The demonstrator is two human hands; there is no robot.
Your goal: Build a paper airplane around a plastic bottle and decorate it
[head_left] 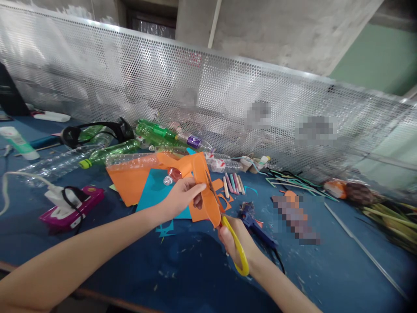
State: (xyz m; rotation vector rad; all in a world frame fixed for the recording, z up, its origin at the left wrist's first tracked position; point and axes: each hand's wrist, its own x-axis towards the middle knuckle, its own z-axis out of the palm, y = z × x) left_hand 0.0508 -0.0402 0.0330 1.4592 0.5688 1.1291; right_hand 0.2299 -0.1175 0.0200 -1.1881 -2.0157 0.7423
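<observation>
At the centre of the frame, an orange paper piece [203, 191] is pinched by the left hand [182, 195]. Just below, yellow-handled scissors [236, 245] are gripped by the right hand [236, 243], their blades meeting the paper above the blue table [182, 269].

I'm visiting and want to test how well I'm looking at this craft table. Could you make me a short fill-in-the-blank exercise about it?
1. The right hand works scissors whose handles are coloured ____.
2. The left hand holds up a sheet of paper coloured ____.
3. The table is covered in the colour ____.
4. The green plastic bottles lie in front of a perforated ____ screen.

Missing words: yellow; orange; blue; metal
</observation>
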